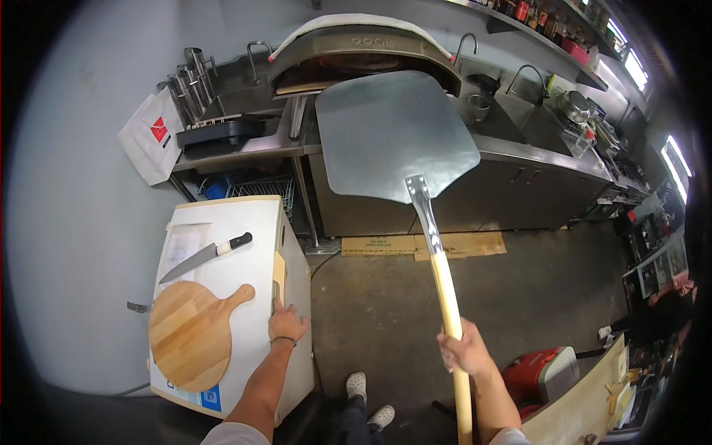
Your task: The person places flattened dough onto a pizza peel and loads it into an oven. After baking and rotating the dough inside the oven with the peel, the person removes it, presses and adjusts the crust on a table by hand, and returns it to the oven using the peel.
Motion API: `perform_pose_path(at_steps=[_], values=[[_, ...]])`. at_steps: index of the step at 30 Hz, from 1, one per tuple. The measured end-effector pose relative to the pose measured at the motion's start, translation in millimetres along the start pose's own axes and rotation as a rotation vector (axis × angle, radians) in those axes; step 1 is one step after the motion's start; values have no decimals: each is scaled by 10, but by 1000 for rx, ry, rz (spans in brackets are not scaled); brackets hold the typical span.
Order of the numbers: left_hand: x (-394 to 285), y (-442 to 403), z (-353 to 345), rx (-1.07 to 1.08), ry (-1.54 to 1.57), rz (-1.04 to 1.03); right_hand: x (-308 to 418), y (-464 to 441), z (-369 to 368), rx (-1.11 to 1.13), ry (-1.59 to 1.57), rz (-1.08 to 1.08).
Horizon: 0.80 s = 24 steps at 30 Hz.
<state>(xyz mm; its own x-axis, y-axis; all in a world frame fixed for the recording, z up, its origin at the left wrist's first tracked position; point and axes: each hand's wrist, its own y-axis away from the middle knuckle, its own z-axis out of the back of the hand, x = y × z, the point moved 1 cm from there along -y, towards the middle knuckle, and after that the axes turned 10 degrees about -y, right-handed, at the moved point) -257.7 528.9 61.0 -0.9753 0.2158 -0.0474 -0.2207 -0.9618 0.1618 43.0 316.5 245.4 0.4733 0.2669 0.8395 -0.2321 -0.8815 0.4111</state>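
My right hand [461, 347] is wrapped round the wooden handle of a large metal pizza peel [397, 133]. The peel's flat blade is raised in front of the oven [363, 46] and hides part of its opening. At the right edge of a white cabinet top [248, 215] is my left hand [288, 323], near the cabinet's wooden edge strip; some of its fingers are curled, and what they hold, if anything, is hidden. On that top lie a round wooden board [191, 337] and a knife [204, 259] with a black handle.
Steel counters [519, 152] with sinks run along the back. A white paper bag [148, 137] and a black tray [215, 135] stand back left. Flattened cardboard [378, 245] lies on the floor. A red cooler [534, 374] is at lower right, with part of a person beyond.
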Motion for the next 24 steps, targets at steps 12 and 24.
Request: perform_pose_path(at_steps=[12,24], values=[[-11,-8,34,9,0,13,914,-447,-103,4,-93,-75],[9,-65,24,113,-13,41,1805,-1590,-139,102,-135,-122]])
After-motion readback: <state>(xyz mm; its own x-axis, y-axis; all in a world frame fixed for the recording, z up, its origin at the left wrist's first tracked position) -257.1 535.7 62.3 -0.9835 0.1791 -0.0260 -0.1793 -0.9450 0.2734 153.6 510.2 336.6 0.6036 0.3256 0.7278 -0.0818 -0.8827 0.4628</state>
